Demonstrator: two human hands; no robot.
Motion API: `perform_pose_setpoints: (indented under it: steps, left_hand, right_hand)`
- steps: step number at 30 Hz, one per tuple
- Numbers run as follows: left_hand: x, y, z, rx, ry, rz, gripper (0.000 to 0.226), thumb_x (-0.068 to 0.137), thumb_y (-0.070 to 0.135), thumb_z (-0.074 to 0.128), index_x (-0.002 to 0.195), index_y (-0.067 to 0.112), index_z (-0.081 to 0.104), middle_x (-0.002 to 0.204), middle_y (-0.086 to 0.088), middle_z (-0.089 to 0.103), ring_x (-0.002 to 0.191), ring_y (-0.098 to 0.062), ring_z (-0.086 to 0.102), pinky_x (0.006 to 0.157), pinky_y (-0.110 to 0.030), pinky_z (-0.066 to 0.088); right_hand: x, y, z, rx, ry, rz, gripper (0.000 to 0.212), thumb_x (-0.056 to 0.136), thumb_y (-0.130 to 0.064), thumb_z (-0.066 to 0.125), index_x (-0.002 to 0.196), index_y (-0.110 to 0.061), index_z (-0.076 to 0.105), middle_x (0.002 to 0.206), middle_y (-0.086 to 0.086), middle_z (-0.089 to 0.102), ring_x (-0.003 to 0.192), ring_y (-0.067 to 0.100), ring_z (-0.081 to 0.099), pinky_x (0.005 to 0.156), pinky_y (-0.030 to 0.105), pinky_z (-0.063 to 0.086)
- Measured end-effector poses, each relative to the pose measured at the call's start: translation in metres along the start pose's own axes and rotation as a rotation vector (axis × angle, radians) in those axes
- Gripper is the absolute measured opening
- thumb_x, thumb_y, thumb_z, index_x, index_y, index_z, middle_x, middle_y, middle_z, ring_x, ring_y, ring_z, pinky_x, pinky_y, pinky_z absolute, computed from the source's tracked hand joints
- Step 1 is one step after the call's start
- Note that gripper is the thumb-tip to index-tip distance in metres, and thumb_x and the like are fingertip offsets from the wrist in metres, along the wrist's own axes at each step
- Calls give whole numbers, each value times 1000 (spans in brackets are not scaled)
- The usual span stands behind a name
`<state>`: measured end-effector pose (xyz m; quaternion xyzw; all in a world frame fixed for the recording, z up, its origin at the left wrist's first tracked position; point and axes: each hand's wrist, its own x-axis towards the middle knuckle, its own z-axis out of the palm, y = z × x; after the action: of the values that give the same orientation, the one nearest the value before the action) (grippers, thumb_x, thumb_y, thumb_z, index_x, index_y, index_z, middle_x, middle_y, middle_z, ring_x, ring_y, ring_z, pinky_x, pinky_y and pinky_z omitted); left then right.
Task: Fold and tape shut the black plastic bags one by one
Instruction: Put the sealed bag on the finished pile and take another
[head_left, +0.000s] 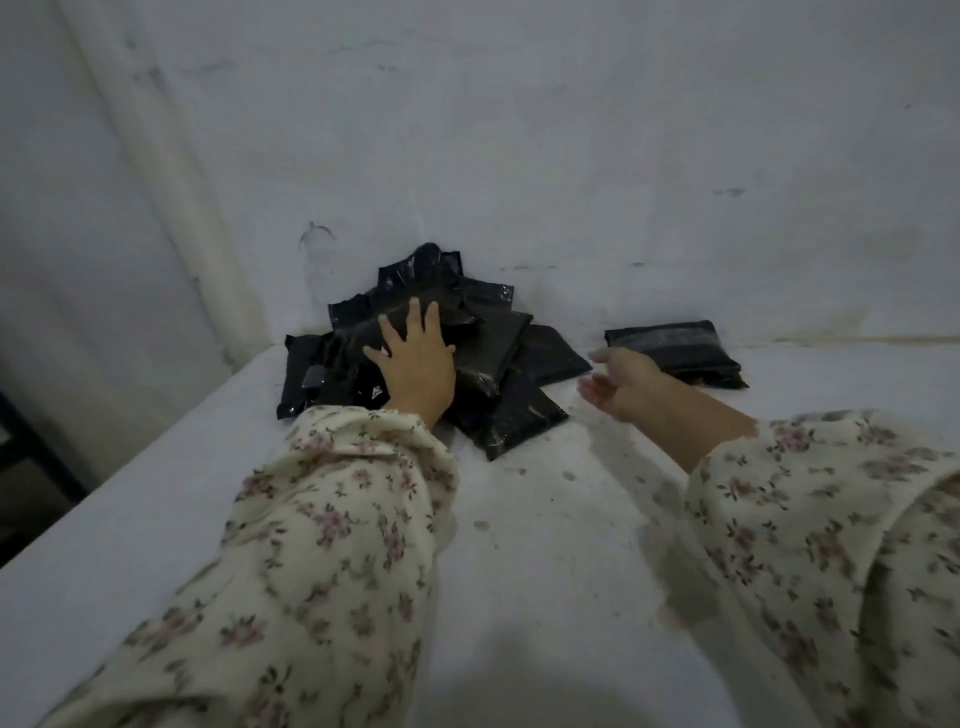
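A: Where do the work items lie?
B: The pile of black plastic bags (498, 348) sits at centre frame, heaped against the wall (519, 130) at the far edge of the white surface (545, 519). A separate bag (675, 348) lies flat by itself right of centre, apart from the pile.

A: Hands?
B: The left hand (415, 364) rests palm down on the top bag, fingers (414, 317) spread and mostly straight. Judged to be steadying or choosing the next bag. The right hand (623, 384) hovers just left of the separate bag, fingers loosely extended, holding nothing. It is blurred, and it appears not to touch the bag.

A: Why the split?
B: Judgement only: the lone bag looks compact, probably a finished one kept clear of the pending heap.

A: What is unresolved?
B: No tape or dispenser is in view. The lower bags are covered by the upper ones and by the left hand, so no count is possible. The light is too dim to tell whether the lone bag carries tape. The floral sleeves (337, 519) are cut off at the bottom edge.
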<state>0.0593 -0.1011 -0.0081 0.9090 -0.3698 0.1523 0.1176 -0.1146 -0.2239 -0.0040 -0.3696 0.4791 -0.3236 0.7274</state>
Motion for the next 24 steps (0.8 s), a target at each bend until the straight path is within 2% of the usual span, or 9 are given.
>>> perform_pose_setpoints:
  steps: [3,5,8,11,14,16,18,21,24]
  left_hand:
    - [-1,0,-3,131,78,26,72,96,15,52,153,19,9,156,-10,15,137,-42,24,104,-57,31]
    - [-3,-2,-4,224,167,43,72,91,10,56,151,17,15,150,-13,24,130,-40,34,99,-51,38]
    - [-3,-8,-7,312,250,107,64,84,9,65,140,15,34,138,-14,41,117,-36,48,88,-42,47]
    - [-9,-13,-4,341,427,221,55,66,14,78,118,18,59,110,-10,61,92,-29,62,64,-33,52]
    - [-24,-14,0,291,630,389,41,77,16,60,118,15,57,99,-9,62,83,-25,61,57,-32,49]
    - [-39,-10,0,253,688,478,41,81,17,47,122,14,48,98,-9,61,82,-24,59,57,-32,47]
    - [-53,-6,1,215,716,567,40,84,16,44,124,14,46,98,-10,60,81,-25,58,58,-33,46]
    - [-68,-2,-1,66,675,655,41,87,28,57,124,15,44,104,-9,61,89,-25,54,68,-35,46]
    - [-89,1,-10,-242,620,502,41,94,40,43,126,16,49,118,-13,55,108,-27,45,87,-40,41]
  right_hand:
    - [-22,17,26,-209,-175,11,9,94,-11,58,97,-5,52,84,9,48,63,17,52,44,24,51]
    - [-27,24,37,-265,-209,16,9,93,-12,59,92,-4,54,86,9,51,65,17,55,53,25,49]
    - [-41,29,52,-326,-293,-5,25,95,-17,58,114,-2,54,85,9,55,72,19,59,60,26,50]
    - [-52,33,63,-316,-394,11,43,96,-34,56,129,-8,50,101,11,60,90,24,62,67,29,53]
    - [-59,35,70,-220,-500,40,62,91,-60,47,133,-14,48,125,12,57,111,29,57,84,36,51]
    - [-65,35,70,-105,-555,44,71,84,-71,46,128,-16,56,123,9,61,111,28,58,89,40,51]
    - [-70,36,65,51,-538,49,67,82,-65,58,123,-13,61,117,10,66,107,27,62,80,41,55]
    - [-76,39,45,195,-403,39,44,89,-31,65,124,-6,59,109,14,65,93,28,63,59,35,55]
    - [-85,40,13,246,-410,6,35,93,-22,59,123,-5,54,115,18,60,96,30,60,56,35,58]
